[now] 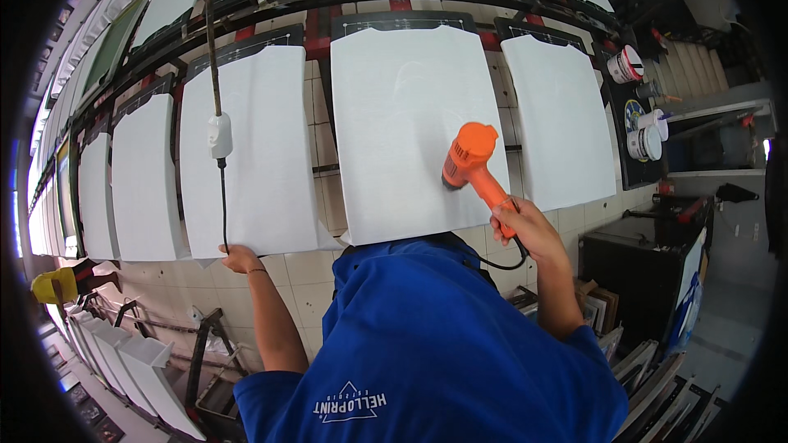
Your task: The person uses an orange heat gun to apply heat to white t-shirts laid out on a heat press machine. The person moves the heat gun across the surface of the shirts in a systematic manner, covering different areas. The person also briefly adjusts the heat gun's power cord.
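My right hand (529, 230) is wrapped round the handle of an orange heat gun (476, 148). Its dark nozzle points down at a white T-shirt (410, 115) spread flat on a dark board in front of me. A black cord loops from the handle back toward my body. At the near edge of the white shirt (246, 164) to the left, my left hand (241, 259) has its fingers closed where a thin black cord (223, 205) comes down. That cord hangs from a white socket connector (219, 135) on a long overhead cable.
More boards with white shirts stand in the row on both sides, including a shirt (558, 123) at the right. White tubs (644, 143) sit on a dark board at the far right. A black cabinet (632, 258) and stacked frames (657, 381) stand right of my body.
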`<state>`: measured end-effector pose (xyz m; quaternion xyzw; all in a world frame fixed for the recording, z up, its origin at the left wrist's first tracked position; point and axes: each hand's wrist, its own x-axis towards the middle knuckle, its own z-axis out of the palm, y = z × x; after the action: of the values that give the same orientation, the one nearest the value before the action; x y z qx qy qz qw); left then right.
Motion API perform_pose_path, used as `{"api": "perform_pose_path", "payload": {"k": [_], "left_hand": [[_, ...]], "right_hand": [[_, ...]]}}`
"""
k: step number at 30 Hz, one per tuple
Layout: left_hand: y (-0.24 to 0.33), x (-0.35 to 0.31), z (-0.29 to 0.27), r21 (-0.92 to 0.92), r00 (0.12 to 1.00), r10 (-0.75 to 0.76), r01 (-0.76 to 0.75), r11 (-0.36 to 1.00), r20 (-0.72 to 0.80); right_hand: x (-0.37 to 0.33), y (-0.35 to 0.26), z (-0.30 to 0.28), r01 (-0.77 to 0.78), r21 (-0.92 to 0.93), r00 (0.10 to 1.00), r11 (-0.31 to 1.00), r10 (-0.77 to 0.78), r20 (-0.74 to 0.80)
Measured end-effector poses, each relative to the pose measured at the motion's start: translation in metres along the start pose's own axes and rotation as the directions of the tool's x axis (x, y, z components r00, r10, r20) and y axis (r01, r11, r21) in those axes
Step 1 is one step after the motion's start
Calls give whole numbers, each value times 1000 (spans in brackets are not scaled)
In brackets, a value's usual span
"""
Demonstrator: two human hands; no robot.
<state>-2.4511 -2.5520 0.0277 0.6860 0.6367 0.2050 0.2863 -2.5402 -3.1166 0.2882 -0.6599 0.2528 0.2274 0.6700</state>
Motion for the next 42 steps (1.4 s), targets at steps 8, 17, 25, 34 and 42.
{"api": "perform_pose_path", "payload": {"k": [8,17,25,34,42], "left_hand": [[2,1,2,85,1000,-12,12,996,-2],[3,-4,3,39,999,-5,6,999,-34],[0,2,1,74,1000,-8,9,997,-18],[-1,3,2,64,999,-20,22,998,-28],[-2,1,0,43,1000,-2,3,999,-9]], "right_hand": [[26,3,-2,109,34,991,993,-106,-80],[14,4,-15,62,40,997,997,-60,-57],[5,5,-27,38,11,999,999,-37,-30],[-4,12,-30,67,93,992,993,-56,-112],[-29,19,-44,-12,54,988,998,20,-154]]}}
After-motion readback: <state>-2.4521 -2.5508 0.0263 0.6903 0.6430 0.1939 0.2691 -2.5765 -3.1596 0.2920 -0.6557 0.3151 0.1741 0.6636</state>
